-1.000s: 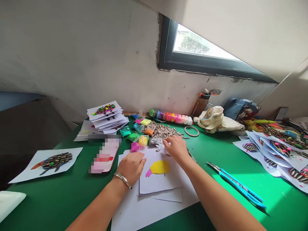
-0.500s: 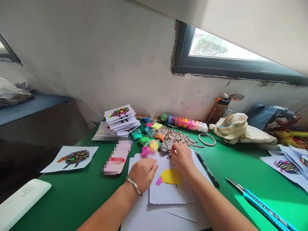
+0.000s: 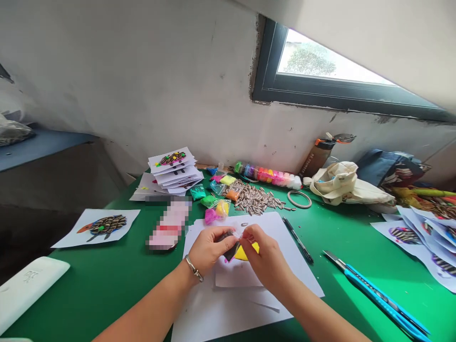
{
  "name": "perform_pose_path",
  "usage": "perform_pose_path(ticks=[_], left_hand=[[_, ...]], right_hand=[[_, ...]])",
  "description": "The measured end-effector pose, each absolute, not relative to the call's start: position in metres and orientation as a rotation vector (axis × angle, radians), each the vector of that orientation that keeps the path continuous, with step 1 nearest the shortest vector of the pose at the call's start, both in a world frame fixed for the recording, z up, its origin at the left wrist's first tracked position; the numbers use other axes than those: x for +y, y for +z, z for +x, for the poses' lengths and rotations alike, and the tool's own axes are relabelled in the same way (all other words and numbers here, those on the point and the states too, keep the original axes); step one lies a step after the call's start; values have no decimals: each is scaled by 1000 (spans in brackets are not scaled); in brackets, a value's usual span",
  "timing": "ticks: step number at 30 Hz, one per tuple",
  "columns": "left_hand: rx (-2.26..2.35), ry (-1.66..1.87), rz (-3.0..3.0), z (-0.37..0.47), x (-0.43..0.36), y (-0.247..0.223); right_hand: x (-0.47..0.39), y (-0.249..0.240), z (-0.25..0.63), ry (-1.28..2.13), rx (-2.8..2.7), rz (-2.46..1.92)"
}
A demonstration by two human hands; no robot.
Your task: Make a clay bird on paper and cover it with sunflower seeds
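My left hand (image 3: 208,251) grips a small clear bag of black modelling clay (image 3: 231,252) between thumb and fingers. On the bag's clear upper edge, my right hand (image 3: 264,256) is pinched. Both hands are above a small white paper (image 3: 237,279) that bears a yellow clay body (image 3: 249,251) with a bit of pink, partly covered by the hands and bag. Under that paper are larger white sheets (image 3: 210,316). A lone sunflower seed (image 3: 244,224) lies on the sheets just beyond my fingers.
Behind the sheets are bagged clays (image 3: 223,207), a heap of sunflower seeds (image 3: 254,199) and a roll of tape (image 3: 299,199). To the right lie a pen (image 3: 298,241) and a box cutter (image 3: 377,294) with its blade out. Stacked pictures (image 3: 174,173) and a phone (image 3: 169,225) are at left.
My right hand has lifted the bag of black clay from beside the seeds and brought it nearer. My left hand has left the paper and now holds the bag too. The view has shifted slightly.
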State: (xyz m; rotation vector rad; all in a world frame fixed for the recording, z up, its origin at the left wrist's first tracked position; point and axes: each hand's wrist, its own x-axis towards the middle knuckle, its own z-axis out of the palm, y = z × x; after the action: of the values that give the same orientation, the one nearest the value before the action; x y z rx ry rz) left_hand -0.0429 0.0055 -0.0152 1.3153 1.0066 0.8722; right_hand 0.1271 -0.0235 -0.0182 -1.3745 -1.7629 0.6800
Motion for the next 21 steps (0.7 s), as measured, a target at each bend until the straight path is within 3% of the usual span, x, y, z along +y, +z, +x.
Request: perform_pose_path(ticks=[10, 21], left_hand=[[1029, 734, 1324, -40, 5, -13], [942, 718, 1191, -45, 9, -15]], right_hand=[[-28, -11, 139, 1368, -1321, -1238], [-26, -16, 144, 1457, -1285, -1154]])
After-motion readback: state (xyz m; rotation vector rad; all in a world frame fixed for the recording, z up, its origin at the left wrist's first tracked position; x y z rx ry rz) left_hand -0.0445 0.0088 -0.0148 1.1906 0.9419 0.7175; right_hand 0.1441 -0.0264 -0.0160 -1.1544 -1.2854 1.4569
